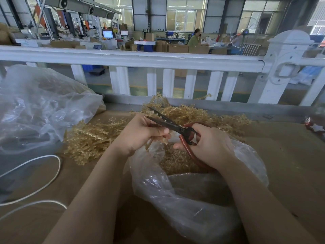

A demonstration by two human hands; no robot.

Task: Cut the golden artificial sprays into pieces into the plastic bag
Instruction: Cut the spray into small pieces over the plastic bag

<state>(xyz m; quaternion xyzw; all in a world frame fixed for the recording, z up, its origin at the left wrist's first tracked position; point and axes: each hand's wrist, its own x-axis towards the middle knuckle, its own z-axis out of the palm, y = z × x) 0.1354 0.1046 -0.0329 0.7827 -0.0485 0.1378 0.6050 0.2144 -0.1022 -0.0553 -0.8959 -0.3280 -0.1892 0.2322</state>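
There are two hands, one pair of scissors, two plastic bags and two loose heaps of golden sprays on the brown table; the sprays look thin, bumpy and yellow-gold; the left hand is curled tight around a small bunch of sprays, right above the open plastic bag; the right hand grips the red handles; the dark blades stand a little apart beside the bunch; cut bits lie inside the bag; the other bag sits far left.

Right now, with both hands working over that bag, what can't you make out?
Head view only:
- Golden spray stem: wrapped by left hand.
- Red-handled scissors: lower loop behind right hand.
- Clear plastic bag: depth of cuttings hidden by folds.
- Red ornament: cut by right edge.
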